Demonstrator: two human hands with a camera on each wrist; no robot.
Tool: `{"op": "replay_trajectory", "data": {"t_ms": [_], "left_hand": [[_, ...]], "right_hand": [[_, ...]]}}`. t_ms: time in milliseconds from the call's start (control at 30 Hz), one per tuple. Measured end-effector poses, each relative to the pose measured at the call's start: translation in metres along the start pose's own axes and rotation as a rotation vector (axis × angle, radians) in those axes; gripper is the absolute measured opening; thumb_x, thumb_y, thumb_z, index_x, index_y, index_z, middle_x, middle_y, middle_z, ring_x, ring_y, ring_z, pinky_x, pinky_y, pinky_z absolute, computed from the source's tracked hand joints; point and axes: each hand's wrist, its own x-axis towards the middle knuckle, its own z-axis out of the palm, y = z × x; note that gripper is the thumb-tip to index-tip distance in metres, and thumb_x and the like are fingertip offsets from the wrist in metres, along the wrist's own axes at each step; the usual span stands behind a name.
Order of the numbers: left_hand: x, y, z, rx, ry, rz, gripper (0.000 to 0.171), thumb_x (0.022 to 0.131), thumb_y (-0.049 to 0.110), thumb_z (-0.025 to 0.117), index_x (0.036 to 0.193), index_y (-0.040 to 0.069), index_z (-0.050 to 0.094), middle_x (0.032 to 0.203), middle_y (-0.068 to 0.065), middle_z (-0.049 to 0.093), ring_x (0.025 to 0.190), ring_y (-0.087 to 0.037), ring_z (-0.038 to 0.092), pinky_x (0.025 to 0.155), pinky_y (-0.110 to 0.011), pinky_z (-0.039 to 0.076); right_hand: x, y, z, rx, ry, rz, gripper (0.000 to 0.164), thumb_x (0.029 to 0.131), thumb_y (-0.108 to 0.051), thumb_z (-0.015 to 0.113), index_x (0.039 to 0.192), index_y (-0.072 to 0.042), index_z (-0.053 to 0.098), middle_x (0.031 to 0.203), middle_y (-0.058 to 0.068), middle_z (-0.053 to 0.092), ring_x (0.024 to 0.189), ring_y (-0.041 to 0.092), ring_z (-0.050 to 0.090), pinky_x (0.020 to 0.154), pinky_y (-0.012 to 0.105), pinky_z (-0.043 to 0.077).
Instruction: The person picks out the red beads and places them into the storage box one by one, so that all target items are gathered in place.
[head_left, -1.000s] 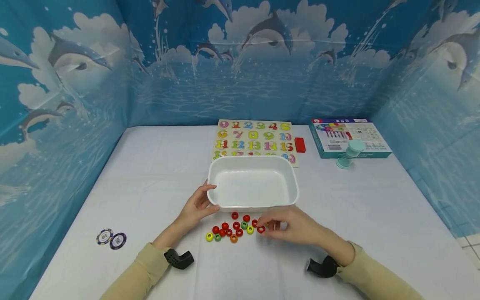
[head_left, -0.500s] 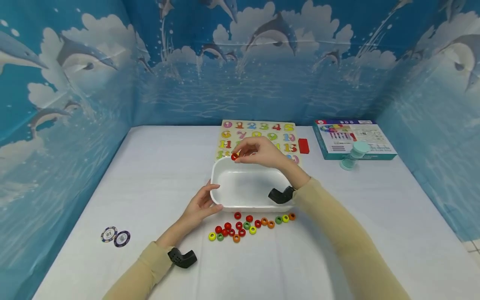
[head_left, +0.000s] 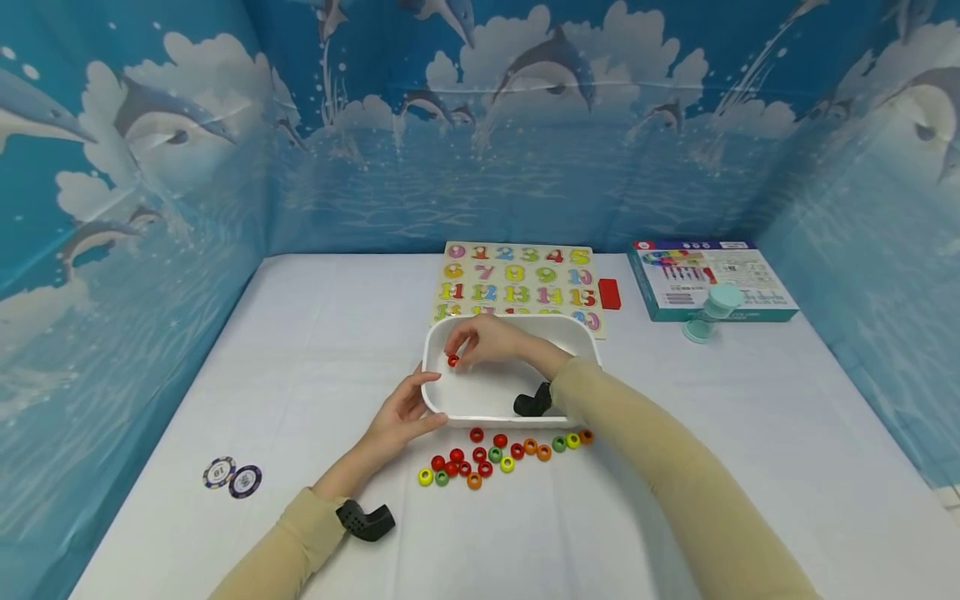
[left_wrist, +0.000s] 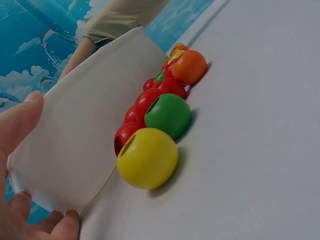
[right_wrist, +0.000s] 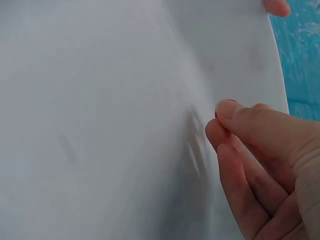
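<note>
left hand (head_left: 397, 417) grips the white tray (head_left: 495, 422) by its left end, and right hand (head_left: 491, 340) has a red bead (head_left: 453, 362) pinched over the tray's left part, touching bottom or not, can't tell! out front, loose beads (head_left: 452, 469) in red, green, yellow and orange straggle rightward across the white tablecloth (head_left: 322, 333).

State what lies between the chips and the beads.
In the head view, the left forearm crosses between chips and beads, with bare table either side; the black wrist camera sits slightly lower in frame.

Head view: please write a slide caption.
Right hand pinches a red bead over a white tray held by the left hand.
</note>
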Motion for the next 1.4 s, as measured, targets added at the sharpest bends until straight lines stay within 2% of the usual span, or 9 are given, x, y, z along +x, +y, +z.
{"op": "replay_trajectory", "data": {"t_ms": [100,267,467,633,767,900,1100,1233,1400], "left_hand": [[0.0,-0.003,0.0,-0.007,-0.007,0.012,0.062,0.079,0.007,0.067,0.13,0.0,0.033,0.148,-0.01,0.002,0.131,-0.025,0.02,0.102,-0.033,0.028],[0.0,0.003,0.001,-0.005,-0.009,-0.012,0.06,0.08,0.001,0.064,0.131,-0.002,0.033,0.148,-0.012,0.0,0.132,-0.025,0.017,0.104,-0.035,0.026],[-0.001,0.012,0.004,0.006,-0.013,-0.019,0.059,0.08,-0.003,0.062,0.13,-0.004,0.032,0.147,-0.016,-0.001,0.132,-0.029,0.014,0.104,-0.043,0.023],[0.001,0.003,0.002,0.014,-0.012,-0.023,0.059,0.081,0.001,0.063,0.131,0.0,0.033,0.148,-0.009,0.001,0.133,-0.024,0.014,0.104,-0.038,0.024],[0.001,-0.003,0.001,0.026,-0.007,-0.014,0.061,0.08,0.009,0.066,0.131,0.003,0.034,0.149,-0.005,0.003,0.133,-0.021,0.016,0.103,-0.032,0.026],[0.0,-0.005,0.0,0.016,-0.001,0.004,0.062,0.079,0.011,0.067,0.131,0.003,0.034,0.149,-0.004,0.004,0.132,-0.022,0.017,0.102,-0.031,0.028],[-0.001,-0.007,-0.001,0.007,-0.003,0.026,0.062,0.08,0.009,0.067,0.13,0.0,0.033,0.149,-0.007,0.004,0.132,-0.025,0.017,0.102,-0.033,0.027],[-0.001,-0.006,-0.001,-0.001,-0.006,0.032,0.062,0.079,0.01,0.067,0.13,-0.001,0.033,0.149,-0.006,0.004,0.132,-0.025,0.017,0.102,-0.033,0.027],[0.0,-0.005,0.0,-0.012,-0.011,0.03,0.061,0.08,0.008,0.066,0.13,-0.001,0.032,0.149,-0.006,0.004,0.132,-0.025,0.018,0.102,-0.033,0.027]], "right_hand": [[-0.001,0.002,0.003,-0.053,0.018,0.009,0.023,0.072,-0.01,0.074,0.092,-0.014,0.065,0.089,-0.005,0.063,0.074,0.012,0.06,0.065,0.023,0.053],[-0.001,0.001,0.004,-0.095,0.002,0.034,0.025,0.072,-0.011,0.074,0.095,-0.013,0.064,0.091,-0.005,0.063,0.078,0.011,0.059,0.067,0.022,0.052],[-0.011,-0.013,-0.012,-0.159,-0.052,0.041,0.032,0.074,-0.009,0.071,0.105,-0.011,0.063,0.097,-0.004,0.063,0.09,0.014,0.058,0.071,0.022,0.05],[-0.046,-0.041,-0.038,-0.137,-0.01,-0.02,0.036,0.077,-0.015,0.07,0.111,-0.01,0.06,0.106,0.002,0.061,0.089,0.016,0.06,0.075,0.026,0.051],[-0.088,-0.061,-0.043,-0.037,0.063,-0.111,0.032,0.079,-0.019,0.069,0.109,-0.012,0.061,0.106,0.004,0.061,0.082,0.011,0.06,0.072,0.029,0.052],[-0.129,-0.064,-0.027,0.048,0.133,-0.21,0.026,0.079,-0.011,0.068,0.104,-0.011,0.063,0.099,-0.001,0.063,0.076,0.012,0.06,0.062,0.03,0.053],[-0.171,-0.05,0.015,0.089,0.159,-0.234,0.028,0.077,-0.006,0.068,0.104,-0.009,0.063,0.088,0.003,0.066,0.066,0.012,0.06,0.051,0.026,0.051],[-0.184,-0.036,0.044,0.106,0.172,-0.173,0.031,0.077,-0.019,0.07,0.107,-0.012,0.063,0.08,-0.001,0.066,0.062,0.008,0.058,0.048,0.024,0.05],[-0.185,-0.016,0.068,0.108,0.234,-0.109,0.037,0.077,-0.025,0.07,0.11,-0.01,0.062,0.076,-0.001,0.061,0.053,0.008,0.052,0.045,0.023,0.048]]}}
